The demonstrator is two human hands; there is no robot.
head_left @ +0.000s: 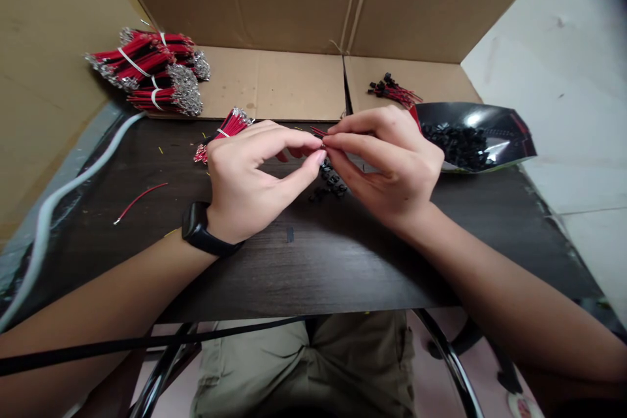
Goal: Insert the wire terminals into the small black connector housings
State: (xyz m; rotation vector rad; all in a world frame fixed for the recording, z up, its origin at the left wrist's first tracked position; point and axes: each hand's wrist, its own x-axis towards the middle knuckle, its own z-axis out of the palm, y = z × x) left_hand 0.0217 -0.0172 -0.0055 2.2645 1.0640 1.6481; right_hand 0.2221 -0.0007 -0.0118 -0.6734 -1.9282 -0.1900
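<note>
My left hand (264,176) and my right hand (392,163) meet fingertip to fingertip above the middle of the dark table. Both are pinched closed. A thin red wire (319,132) shows at the right fingertips; what sits between the left thumb and finger is too small to name. Just below the fingertips lie several small black connectors (330,183). Beside my left hand is a tied bundle of red and black wires (228,134), partly covered by it.
Large tied wire bundles (147,72) lie on cardboard (274,81) at back left. Wires with black connectors (394,90) lie back right, near a black tray (509,137) of connectors. One loose red wire (140,198) and a white cable (46,215) are at left.
</note>
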